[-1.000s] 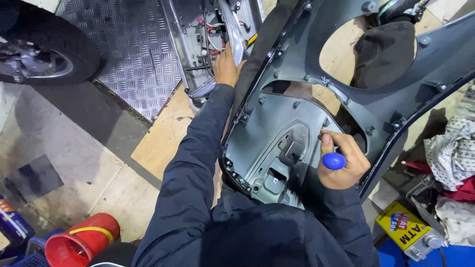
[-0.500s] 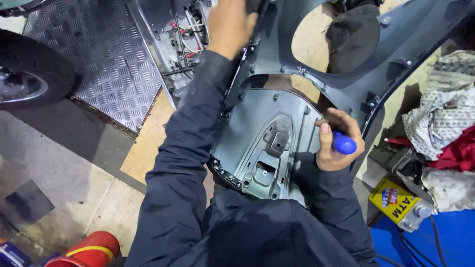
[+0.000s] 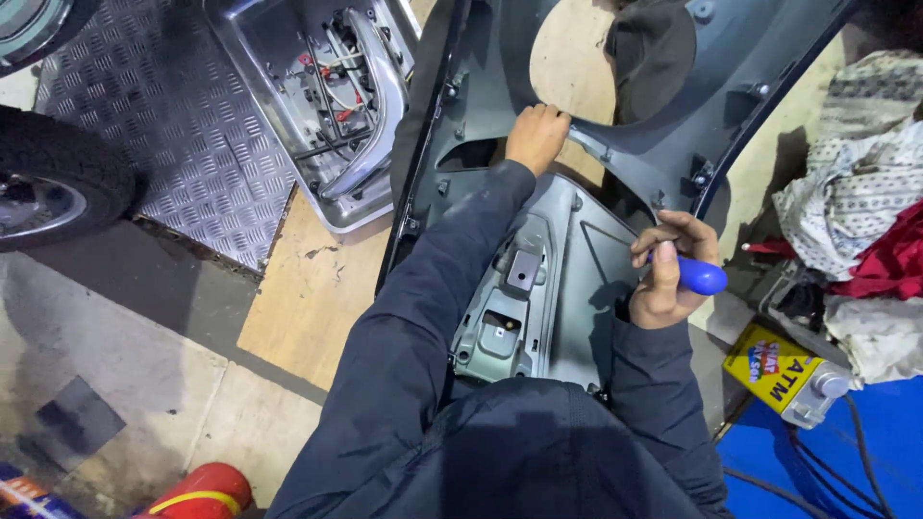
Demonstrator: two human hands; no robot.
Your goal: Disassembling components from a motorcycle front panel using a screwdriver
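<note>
A: Right hand (image 3: 673,274), fingers (image 3: 663,235) curled tight around a blue-handled screwdriver (image 3: 700,277). Tip hidden behind the hand, against the right edge of the grey panel (image 3: 548,288).

B: Left hand?

A: Left hand (image 3: 536,136), fingers folded over the rim of the dark scooter body cover (image 3: 673,125), just above the grey panel.

B: Where does the cover sit?

A: Propped over the wooden board (image 3: 308,288), against the person's lap. Left of it: open metal housing with wires (image 3: 317,96), ridged metal plate (image 3: 154,115), tyre (image 3: 58,183). Right: rags (image 3: 856,192), yellow can (image 3: 784,370). Bottom left: red container (image 3: 197,492).
</note>
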